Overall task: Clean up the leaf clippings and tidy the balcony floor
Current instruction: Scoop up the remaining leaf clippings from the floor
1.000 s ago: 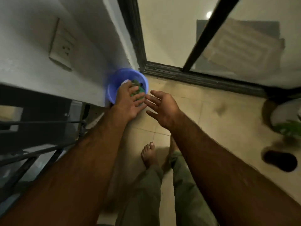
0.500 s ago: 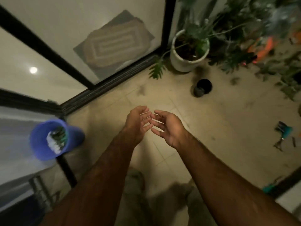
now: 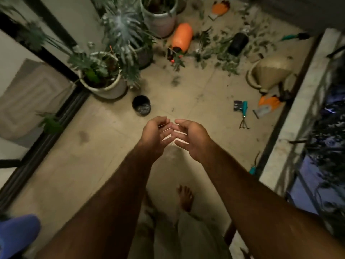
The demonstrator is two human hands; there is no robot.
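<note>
Both bare hands hover over the tan tiled balcony floor [image 3: 97,146], the left hand [image 3: 155,136] and right hand [image 3: 188,137] cupped loosely, grips open and empty, fingertips nearly meeting. Scattered green leaf clippings [image 3: 222,53] lie well ahead, around a toppled orange spray bottle [image 3: 182,37] and a black cylindrical container [image 3: 238,43].
</note>
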